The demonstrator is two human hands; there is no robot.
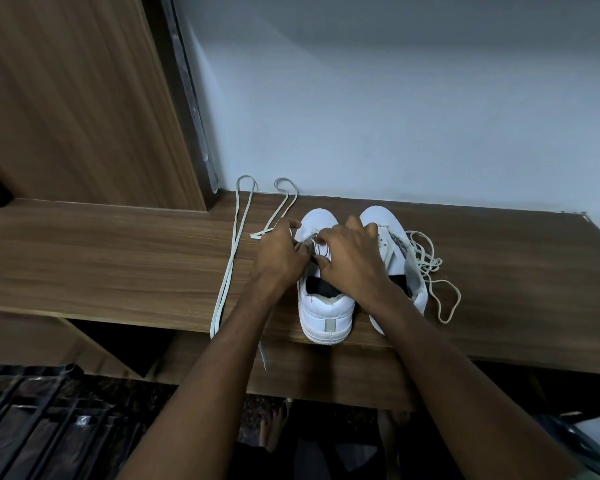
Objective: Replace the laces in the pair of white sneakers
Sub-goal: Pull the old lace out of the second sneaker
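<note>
Sneakers: left sneaker (326,317) sits with its heel at the front edge of the wooden shelf (118,258), slightly overhanging; right sneaker (383,221) just beside it, toes of both toward the back wall. Your left hand (279,256) and right hand (352,258) are both over the left sneaker's lacing area, fingers curled; they look to be pinching a lace (314,239) there, but blur hides the exact grip. Loose tangled lace (430,268) lies against the right sneaker's outer side, trailing toward the shelf's right end. Two long flat laces (234,244) lie to the left of the shoes, running from the back edge to the front edge, with ends hanging over it. Handling judgement: shoes are light and will slide on the smooth shelf, and the overhanging heel could tip off, so push it back and brace the upper with one hand. Laces are limp and flat; pinch close to the tip to feed the eyelets and keep them untwisted.
</note>
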